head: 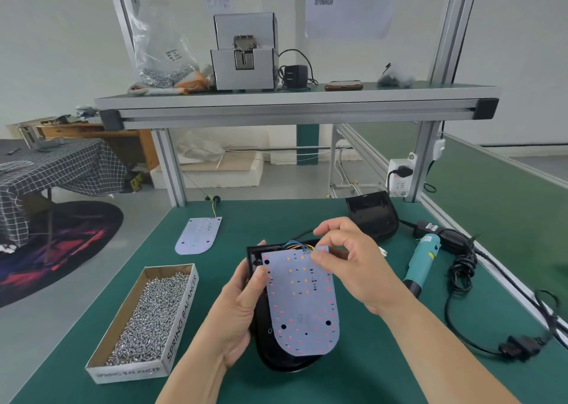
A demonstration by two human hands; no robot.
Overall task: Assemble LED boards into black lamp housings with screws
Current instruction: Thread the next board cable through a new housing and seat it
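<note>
Gripping the black housing (pixel 273 362) beside the screw box (pixel 181 311), the left hand (pixel 239 317) curls round its edge — right hand (pixel 347 262) pinches the LED board (pixel 302 305).

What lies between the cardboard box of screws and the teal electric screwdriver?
Head view: the black plastic lamp housing in the left hand, under the white rounded LED board pinched by the right hand.

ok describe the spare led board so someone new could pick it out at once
On the green worktable, find the cardboard box of screws at the left. Just beyond it, towards the aluminium post, the spare LED board lies flat with wires at its far end. Unlike the held LED board, which the right hand pinches over the black housing in the left hand, nothing touches it.
</note>
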